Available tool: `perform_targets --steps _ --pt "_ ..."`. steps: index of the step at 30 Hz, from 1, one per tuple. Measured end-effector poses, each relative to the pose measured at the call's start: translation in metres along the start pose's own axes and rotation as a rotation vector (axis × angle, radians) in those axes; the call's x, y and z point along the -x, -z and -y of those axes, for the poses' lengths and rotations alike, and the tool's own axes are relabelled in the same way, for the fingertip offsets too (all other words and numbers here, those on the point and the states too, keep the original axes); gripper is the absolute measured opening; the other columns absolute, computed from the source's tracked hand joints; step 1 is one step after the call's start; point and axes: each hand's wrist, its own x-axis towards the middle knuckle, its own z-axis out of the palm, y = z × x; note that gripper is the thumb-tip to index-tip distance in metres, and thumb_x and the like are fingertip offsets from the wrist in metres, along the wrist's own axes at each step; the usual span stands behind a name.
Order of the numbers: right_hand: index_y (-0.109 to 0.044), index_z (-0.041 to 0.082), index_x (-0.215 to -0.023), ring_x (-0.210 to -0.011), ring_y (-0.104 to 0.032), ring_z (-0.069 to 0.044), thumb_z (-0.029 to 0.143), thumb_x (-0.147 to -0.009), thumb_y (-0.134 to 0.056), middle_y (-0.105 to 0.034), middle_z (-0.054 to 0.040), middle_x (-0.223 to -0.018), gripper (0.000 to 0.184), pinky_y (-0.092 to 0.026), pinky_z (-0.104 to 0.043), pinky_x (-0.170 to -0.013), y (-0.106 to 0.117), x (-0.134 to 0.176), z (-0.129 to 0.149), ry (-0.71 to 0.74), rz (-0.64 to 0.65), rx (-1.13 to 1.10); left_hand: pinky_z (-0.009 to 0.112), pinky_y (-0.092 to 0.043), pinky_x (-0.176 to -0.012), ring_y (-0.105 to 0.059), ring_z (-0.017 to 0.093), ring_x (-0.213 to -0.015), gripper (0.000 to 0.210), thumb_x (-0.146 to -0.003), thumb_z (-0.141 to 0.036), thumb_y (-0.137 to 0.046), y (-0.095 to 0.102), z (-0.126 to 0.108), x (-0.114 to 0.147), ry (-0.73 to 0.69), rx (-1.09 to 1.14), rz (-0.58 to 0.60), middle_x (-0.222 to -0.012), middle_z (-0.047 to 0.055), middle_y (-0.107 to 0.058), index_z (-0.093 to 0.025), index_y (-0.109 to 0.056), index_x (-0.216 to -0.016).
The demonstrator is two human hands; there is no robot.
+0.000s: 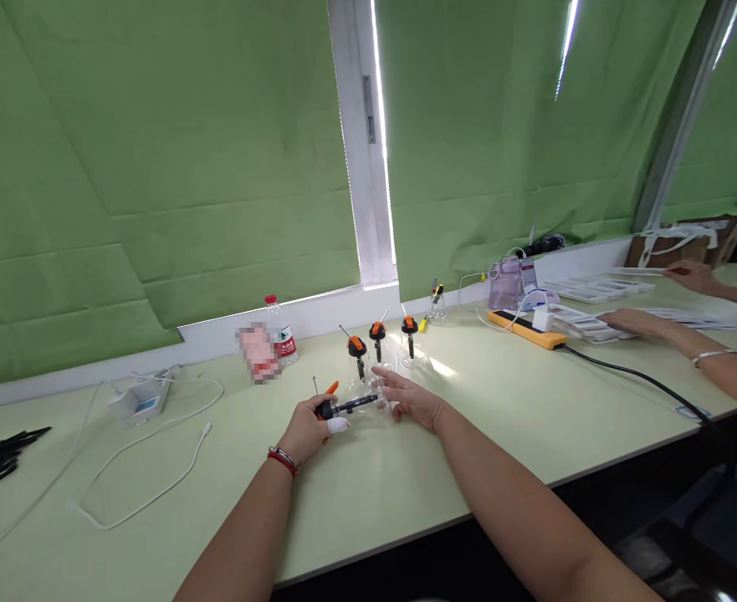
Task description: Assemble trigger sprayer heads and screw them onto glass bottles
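A long pale green table point(217, 518) spans the frame, and all the containers I describe stand or lie on it. At the upper right edge is a brown cardboard box point(675, 249) with white straps over its top; its inside is hidden. Left of it lie shallow white trays point(594, 288), another person's hands near them. Right of centre stands a lilac jug point(504, 288), see-through, its fill too unclear to tell. Left of centre, by the wall, a clear water bottle point(285, 334) stands upright with a red cap and red label.

At the centre is the clear bottle point(368, 403) I handle, tipped on its side, a dark tube running inside it. My left hand point(311, 426) is clamped on its black-and-orange top, one fingertip wrapped in white. My right hand point(415, 400) curves, fingers spread, at its far end; I cannot tell whether it grips. Just beyond, three similar bottles point(409, 324) stand upright, each with a dark tube inside. Farther back, by the wall, a small clear container point(438, 315) holds something yellow and black.
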Motion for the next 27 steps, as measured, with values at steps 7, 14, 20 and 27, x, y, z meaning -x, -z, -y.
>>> perform_targets --steps 7,14,20,27 --pt "-0.059 0.019 -0.11 -0.06 -0.055 -0.011 0.051 -0.075 -0.061 -0.063 -0.0056 -0.085 0.049 -0.037 -0.019 -0.043 -0.001 -0.005 -0.003 -0.023 -0.03 0.045 0.021 -0.039 -0.036 -0.043 0.007 -0.04 0.065 -0.047 -0.035 -0.083 0.0 0.001 0.0 0.009 0.001 0.004 -0.056 -0.006 -0.047 -0.011 -0.057 -0.102" --pt "-0.06 0.014 -0.097 -0.043 -0.047 -0.008 0.063 -0.08 -0.046 -0.065 -0.0058 -0.069 0.053 -0.029 -0.018 -0.035 -0.002 -0.011 -0.009 -0.092 -0.072 0.116 0.022 -0.039 -0.037 -0.043 0.007 -0.039 0.063 -0.048 -0.036 -0.083 0.0 0.002 0.0 -0.004 -0.019 0.015 -0.053 -0.007 -0.046 -0.012 -0.058 -0.1" --pt "-0.049 0.027 -0.127 -0.087 -0.056 -0.016 0.045 -0.072 -0.067 -0.056 -0.0085 -0.119 0.06 -0.046 -0.021 -0.055 -0.002 -0.001 0.0 0.032 0.002 0.019 0.022 -0.04 -0.038 -0.043 0.008 -0.041 0.064 -0.047 -0.036 -0.083 0.004 0.004 -0.002 -0.007 -0.014 0.01 -0.054 -0.007 -0.047 -0.013 -0.058 -0.102" --pt "-0.059 0.018 -0.113 -0.06 -0.053 -0.011 0.052 -0.075 -0.06 -0.063 -0.0053 -0.081 0.051 -0.039 -0.021 -0.047 -0.003 -0.009 -0.006 -0.004 -0.047 0.053 0.022 -0.04 -0.037 -0.043 0.007 -0.04 0.066 -0.044 -0.038 -0.084 0.0 0.0 0.0 0.008 -0.019 -0.001 -0.054 -0.007 -0.047 -0.013 -0.058 -0.099"
